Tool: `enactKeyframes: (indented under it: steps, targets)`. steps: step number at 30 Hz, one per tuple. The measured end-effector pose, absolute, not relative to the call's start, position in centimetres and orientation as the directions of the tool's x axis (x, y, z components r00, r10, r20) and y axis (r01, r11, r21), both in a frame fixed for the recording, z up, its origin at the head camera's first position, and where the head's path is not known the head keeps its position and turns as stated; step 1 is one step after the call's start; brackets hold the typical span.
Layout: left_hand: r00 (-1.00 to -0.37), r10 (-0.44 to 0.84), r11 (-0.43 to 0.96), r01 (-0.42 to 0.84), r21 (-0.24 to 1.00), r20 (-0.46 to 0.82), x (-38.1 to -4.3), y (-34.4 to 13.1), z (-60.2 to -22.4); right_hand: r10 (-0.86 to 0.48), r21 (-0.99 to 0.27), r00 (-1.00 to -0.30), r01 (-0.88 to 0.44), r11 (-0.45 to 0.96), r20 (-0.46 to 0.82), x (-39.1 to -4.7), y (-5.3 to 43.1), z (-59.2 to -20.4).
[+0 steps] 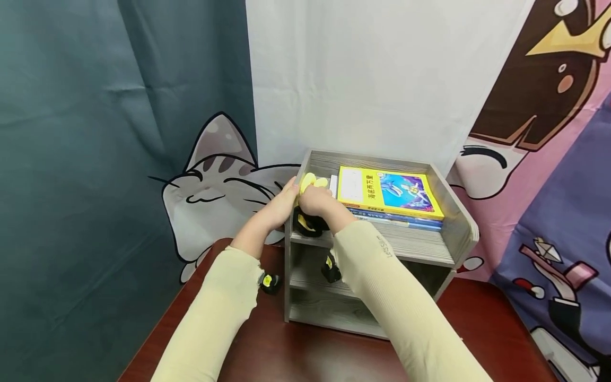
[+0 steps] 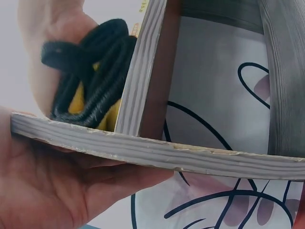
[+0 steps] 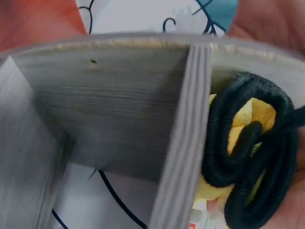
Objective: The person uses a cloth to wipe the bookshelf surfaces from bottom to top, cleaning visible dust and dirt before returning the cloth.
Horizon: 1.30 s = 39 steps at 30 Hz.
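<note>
My right hand grips a yellow and black plush thing on the top shelf, at its left end. In the right wrist view the plush thing shows thick fuzzy black loops around yellow fabric, beside the shelf board's front edge. Rounded yellow parts of it rise above my fingers in the head view. My left hand rests along the outside of the left side panel. Its fingers lie straight under that panel's edge in the left wrist view.
The small grey wooden bookshelf stands on a dark red table. A yellow book tops a stack of blue-spined books right of my hand. A white thing stands left of the stack. Printed curtains hang behind.
</note>
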<state>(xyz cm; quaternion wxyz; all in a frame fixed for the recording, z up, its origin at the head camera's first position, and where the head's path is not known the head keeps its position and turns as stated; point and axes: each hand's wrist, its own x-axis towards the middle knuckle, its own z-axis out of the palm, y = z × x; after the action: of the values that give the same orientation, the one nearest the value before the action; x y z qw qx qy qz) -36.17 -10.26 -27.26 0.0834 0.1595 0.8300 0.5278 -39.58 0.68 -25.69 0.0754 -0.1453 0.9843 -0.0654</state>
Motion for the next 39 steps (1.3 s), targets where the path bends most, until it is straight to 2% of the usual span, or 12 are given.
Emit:
enactKeyframes:
  steps: [3,6,10,12,13,14,21,23,27,31,34,39]
  targets:
    - [-0.944,0.329,0.395,0.156,0.906,0.019,-36.2,-10.2,-27.3,-0.33,-0.108,-0.935,-0.318,0.942,-0.129,-42.3,0.9,-26.8]
    - [-0.945,0.325,0.4,0.163,0.902,0.027,-36.3,-10.2,-27.5,-0.355,-0.081,-0.929,-0.348,0.934,-0.104,-47.1,1.4,-29.8]
    - [-0.944,0.322,0.416,0.203,0.886,0.065,-36.2,-10.1,-27.5,-0.348,-0.108,-0.932,-0.337,0.935,-0.105,-53.1,2.2,-33.3]
    - [-0.95,0.306,0.438,0.198,0.877,0.062,-36.1,-10.1,-27.6,-0.36,-0.126,-0.93,-0.35,0.928,-0.071,-54.3,2.4,-33.9]
    - [-0.954,0.295,0.45,0.194,0.872,0.06,-36.1,-10.1,-27.6,-0.35,-0.155,-0.931,-0.334,0.93,-0.098,-54.2,2.4,-33.5]
    - [-0.957,0.285,0.461,0.189,0.867,0.057,-36.1,-10.1,-27.6,-0.364,-0.161,-0.93,-0.352,0.922,-0.052,-54.2,2.6,-33.4]
    - [-0.962,0.259,0.466,0.198,0.862,0.081,-35.9,-9.9,-27.9,-0.287,-0.332,-0.94,-0.215,0.919,-0.186,-46.9,1.7,-26.6]
    - [-0.96,0.261,0.454,0.21,0.866,0.096,-35.9,-9.8,-28.0,-0.293,-0.356,-0.937,-0.212,0.91,-0.191,-47.7,2.0,-26.9]
    - [-0.955,0.276,0.436,0.223,0.872,0.107,-35.5,-9.6,-28.1,-0.33,-0.361,-0.933,-0.262,0.895,-0.141,-52.3,3.5,-30.1]
    - [-0.958,0.264,0.437,0.224,0.871,0.114,-35.2,-9.5,-28.0,-0.277,-0.454,-0.947,-0.177,0.873,-0.164,-50.9,3.6,-28.7]
    - [-0.966,0.235,0.45,0.21,0.868,0.112,-35.5,-9.7,-27.9,-0.206,-0.663,-0.963,-0.042,0.748,-0.173,-46.7,3.1,-25.4]
    - [-0.971,0.214,0.45,0.192,0.872,0.103,-35.8,-9.8,-28.0,-0.131,-0.895,-0.98,0.079,0.439,-0.15,-46.1,2.7,-24.1]
